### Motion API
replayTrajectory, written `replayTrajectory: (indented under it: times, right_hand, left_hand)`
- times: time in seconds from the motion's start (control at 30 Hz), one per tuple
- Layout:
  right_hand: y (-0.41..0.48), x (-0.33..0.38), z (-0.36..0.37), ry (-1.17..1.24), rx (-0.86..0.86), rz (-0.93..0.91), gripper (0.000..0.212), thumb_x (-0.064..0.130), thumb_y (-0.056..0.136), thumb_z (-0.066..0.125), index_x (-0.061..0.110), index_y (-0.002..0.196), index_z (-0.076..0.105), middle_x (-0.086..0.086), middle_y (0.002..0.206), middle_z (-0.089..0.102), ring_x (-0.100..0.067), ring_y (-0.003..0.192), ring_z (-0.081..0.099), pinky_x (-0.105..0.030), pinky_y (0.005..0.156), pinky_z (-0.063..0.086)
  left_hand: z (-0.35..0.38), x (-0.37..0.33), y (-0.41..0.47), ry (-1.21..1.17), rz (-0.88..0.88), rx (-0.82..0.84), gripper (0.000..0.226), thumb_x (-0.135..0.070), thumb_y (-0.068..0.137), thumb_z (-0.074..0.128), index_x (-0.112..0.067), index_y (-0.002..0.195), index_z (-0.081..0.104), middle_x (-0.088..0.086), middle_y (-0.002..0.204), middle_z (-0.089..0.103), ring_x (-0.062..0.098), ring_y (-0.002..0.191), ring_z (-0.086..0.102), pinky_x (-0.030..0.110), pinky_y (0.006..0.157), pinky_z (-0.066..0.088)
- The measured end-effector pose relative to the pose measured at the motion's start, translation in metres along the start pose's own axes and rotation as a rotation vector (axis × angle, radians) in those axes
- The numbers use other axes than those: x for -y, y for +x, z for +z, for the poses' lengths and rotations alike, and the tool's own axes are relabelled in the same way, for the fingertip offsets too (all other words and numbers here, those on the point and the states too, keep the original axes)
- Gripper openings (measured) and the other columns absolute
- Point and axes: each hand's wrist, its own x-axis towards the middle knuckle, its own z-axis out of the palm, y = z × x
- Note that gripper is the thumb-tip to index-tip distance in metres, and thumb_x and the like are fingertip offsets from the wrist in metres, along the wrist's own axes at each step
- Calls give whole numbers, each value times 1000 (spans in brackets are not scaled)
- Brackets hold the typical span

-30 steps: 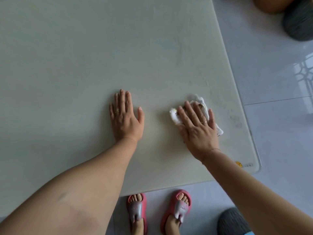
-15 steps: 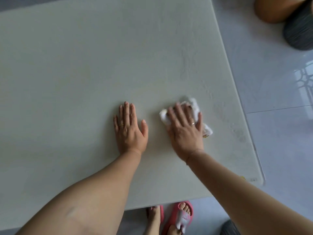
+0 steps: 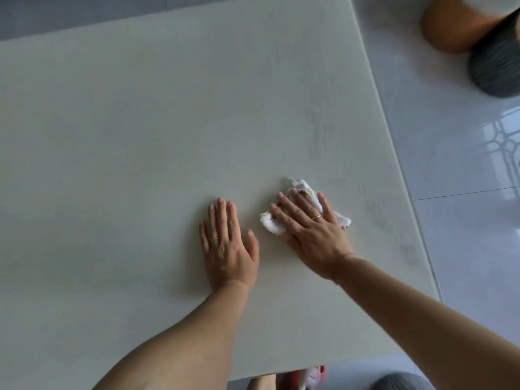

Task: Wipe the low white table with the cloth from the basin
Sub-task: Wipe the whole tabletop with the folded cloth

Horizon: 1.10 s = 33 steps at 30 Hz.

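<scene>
While the right hand (image 3: 311,233) lies flat with fingers spread, pressing the crumpled white cloth (image 3: 302,208) onto the worktop (image 3: 140,136), the left hand (image 3: 228,249) rests palm-down just left of it, fingers together, holding nothing. Cloth sits right of centre, nearer the near edge. Faint smears (image 3: 377,209) mark the surface to its right.

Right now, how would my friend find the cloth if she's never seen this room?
Look at the big low white table that fills most of the view. Two hands lie flat on it near its right side, and the cloth is the crumpled white rag under the right hand. The left hand beside it has nothing under it.
</scene>
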Motion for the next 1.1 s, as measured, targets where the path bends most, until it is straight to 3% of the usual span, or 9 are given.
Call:
replayTrajectory:
  times: [0.2,0.33,0.4,0.6,0.73,0.8,0.87,0.97,1.1]
  right_hand:
    - [38,15,-3,172,-143,523,53,40,96,30,29,148,24,6,158,16,-18,147,4,-43,115,-13]
    - [31,29,2,43,-41,25,52,43,96,33,28,146,32,4,154,27,-21,144,17,-51,117,10]
    - [38,-1,-4,-26,-22,-79,51,45,96,33,29,145,34,4,153,31,-22,143,23,-49,116,13]
    - [83,-8,-9,171,-152,517,51,38,99,33,31,149,20,7,158,13,-18,147,3,-44,115,-11]
    - [66,41,2,55,-47,67,57,34,95,45,27,148,26,2,157,20,-25,146,13,-51,116,2]
    - [67,16,-6,4,4,-156,52,40,96,38,28,146,30,3,155,26,-25,144,20,-50,116,8]
    - [77,-19,-15,-46,15,-188,51,44,98,27,30,146,28,5,155,25,-22,144,18,-47,117,7]
    - [100,-58,-26,46,-42,123,50,43,100,26,33,148,21,6,158,18,-16,146,7,-43,117,-3]
    - [110,-6,-16,156,-119,448,53,33,98,34,29,149,20,5,159,12,-18,147,4,-47,114,-8]
  left_hand:
    - [-1,0,1,25,2,43,65,-37,88,33,-7,146,31,9,155,26,27,143,23,46,115,17]
    - [-2,0,1,18,8,47,65,-37,88,33,-6,145,32,11,154,27,28,142,24,45,114,16]
    - [-1,1,0,18,9,46,66,-36,87,34,-6,145,31,10,154,27,28,142,24,45,115,16]
    - [0,1,0,38,-9,73,66,-37,88,33,-7,147,28,10,156,23,27,144,21,46,115,16]
    - [0,0,-1,59,-5,65,65,-40,90,31,-6,146,30,11,154,27,28,143,24,46,115,16]
    - [1,1,-2,60,0,58,65,-39,89,32,-5,145,31,12,154,27,28,143,24,46,115,16]
    - [1,2,-1,62,2,45,65,-36,88,35,-6,145,31,12,154,26,28,143,23,46,116,15]
    - [1,1,-1,52,2,38,66,-35,87,36,-7,147,28,11,155,25,28,143,22,46,116,16]
    - [1,1,0,38,-11,47,66,-36,87,36,-7,146,29,11,155,24,28,143,21,47,116,17]
